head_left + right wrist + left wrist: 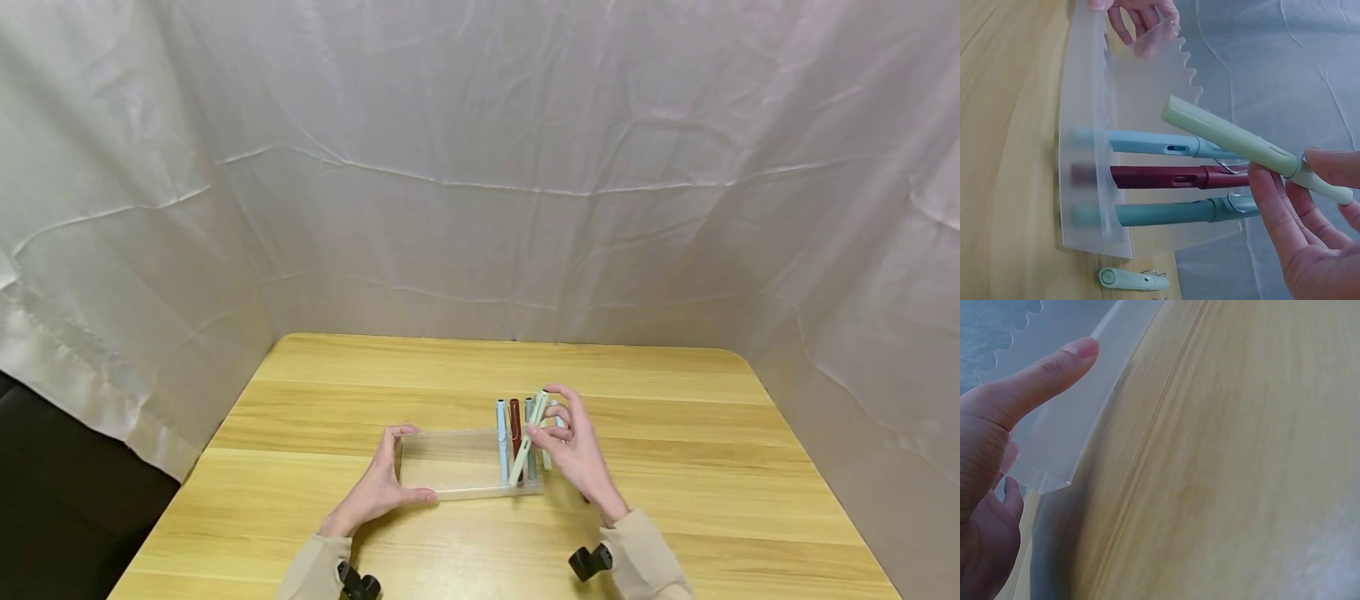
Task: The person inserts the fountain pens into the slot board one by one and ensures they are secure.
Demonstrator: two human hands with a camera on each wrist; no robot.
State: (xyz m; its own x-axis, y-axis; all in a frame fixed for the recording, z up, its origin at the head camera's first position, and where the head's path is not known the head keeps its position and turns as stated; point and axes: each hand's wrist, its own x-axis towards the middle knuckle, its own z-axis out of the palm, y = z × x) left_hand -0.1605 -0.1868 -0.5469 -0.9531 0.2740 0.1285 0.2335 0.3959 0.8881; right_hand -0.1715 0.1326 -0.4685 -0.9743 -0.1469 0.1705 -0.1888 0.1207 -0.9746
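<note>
A frosted, see-through pen stand [480,493] with notched edges lies on the table. My left hand [384,482] grips its left end, the thumb [1054,375] flat along the front wall and the fingers behind. Across the notches at the right end rest a light blue pen [1147,142], a dark red pen [1160,177] and a teal pen [1166,213]. Over them, my right hand [576,450] pinches a pale green pen [1229,134] between thumb and fingers near one end. The pen is tilted, its other end pointing down toward the stand's front wall.
Just right of the stand, another pale green pen [1129,279] lies on the wooden table [712,467]. A light blue pen end [555,404] shows behind my right fingers. A pale curtain [480,250] hangs around the table's back and sides.
</note>
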